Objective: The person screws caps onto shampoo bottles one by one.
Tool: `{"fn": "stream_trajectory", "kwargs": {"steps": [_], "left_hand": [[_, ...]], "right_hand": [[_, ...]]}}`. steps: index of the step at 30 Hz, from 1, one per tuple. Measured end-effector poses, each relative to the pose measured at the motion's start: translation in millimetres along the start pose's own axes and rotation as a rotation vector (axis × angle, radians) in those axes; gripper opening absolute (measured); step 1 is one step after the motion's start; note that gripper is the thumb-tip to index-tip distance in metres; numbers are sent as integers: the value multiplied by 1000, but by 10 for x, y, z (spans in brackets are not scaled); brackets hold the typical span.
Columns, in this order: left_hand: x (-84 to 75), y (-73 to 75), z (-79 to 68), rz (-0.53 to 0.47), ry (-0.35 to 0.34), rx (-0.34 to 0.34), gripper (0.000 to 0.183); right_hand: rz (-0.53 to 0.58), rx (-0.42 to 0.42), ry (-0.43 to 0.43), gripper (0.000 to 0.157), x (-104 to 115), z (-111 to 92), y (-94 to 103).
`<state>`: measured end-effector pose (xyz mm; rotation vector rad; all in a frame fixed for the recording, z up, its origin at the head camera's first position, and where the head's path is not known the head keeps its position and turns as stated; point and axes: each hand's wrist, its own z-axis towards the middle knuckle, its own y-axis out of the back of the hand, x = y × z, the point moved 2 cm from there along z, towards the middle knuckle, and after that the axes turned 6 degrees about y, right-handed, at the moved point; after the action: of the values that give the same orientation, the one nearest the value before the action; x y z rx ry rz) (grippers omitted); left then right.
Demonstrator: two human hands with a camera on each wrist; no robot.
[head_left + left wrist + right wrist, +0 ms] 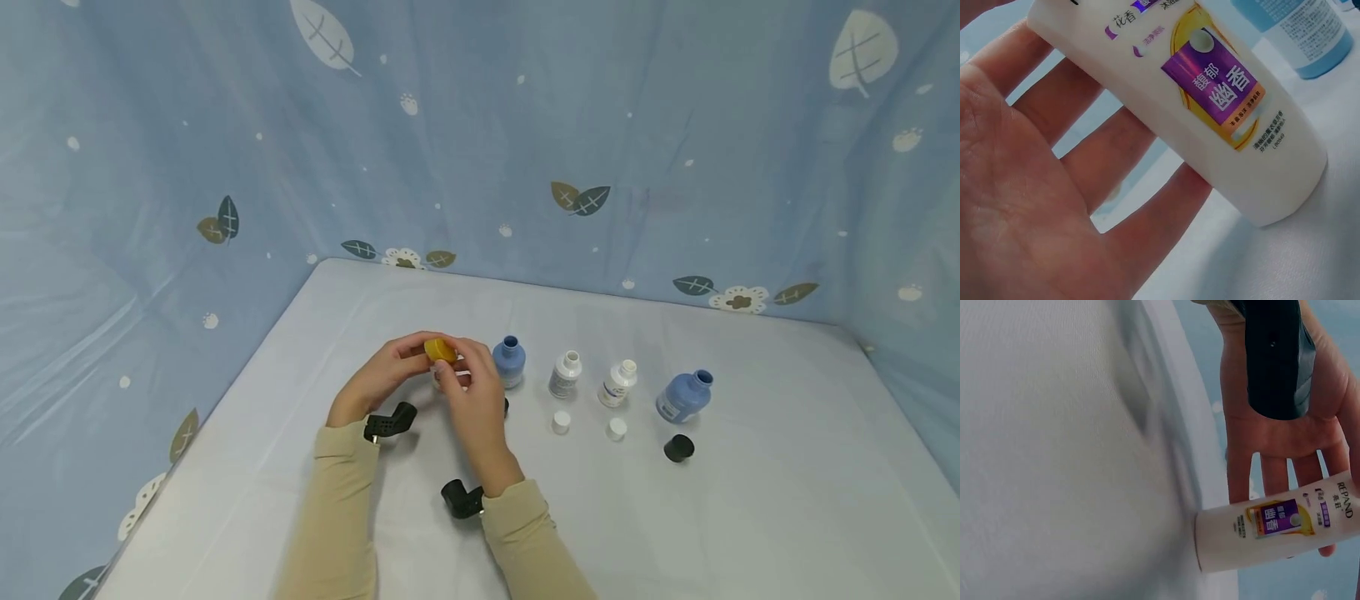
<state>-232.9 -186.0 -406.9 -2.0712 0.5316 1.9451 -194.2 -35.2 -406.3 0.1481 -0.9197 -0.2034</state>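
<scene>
A white bottle (1166, 119) with a purple and yellow label is tilted in my left hand (384, 375), its base close over the white table. The fingers (1110, 147) of that hand lie along the bottle's back in the left wrist view. On top is a yellow cap (439, 351), pinched between the thumb and fingers of my right hand (477, 400). From the right wrist view the same bottle (1272, 522) shows nearly sideways, held against the left hand's fingers. In the head view the hands hide most of the bottle.
To the right stand an uncapped blue bottle (509, 363), two uncapped white bottles (565, 375) and another blue bottle (683, 397). Two white caps (561, 422) and a black cap (678, 448) lie before them. A patterned blue curtain (480, 125) hangs behind the table (787, 500).
</scene>
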Motion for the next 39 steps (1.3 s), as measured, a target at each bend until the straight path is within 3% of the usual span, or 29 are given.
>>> {"fn": "stream_trajectory", "kwargs": {"steps": [10, 20, 28, 39], "left_hand": [[-5, 7, -11, 23, -18, 17, 31], [185, 75, 46, 18, -4, 7, 31], [-13, -48, 7, 21, 18, 13, 36], [-23, -62, -21, 44, -1, 21, 32]], "right_hand": [[-82, -4, 65, 31, 46, 29, -28], [-190, -4, 141, 29, 68, 44, -37], [-219, -35, 135, 28, 11, 38, -22], [-248, -58, 153, 25, -8, 26, -8]]}}
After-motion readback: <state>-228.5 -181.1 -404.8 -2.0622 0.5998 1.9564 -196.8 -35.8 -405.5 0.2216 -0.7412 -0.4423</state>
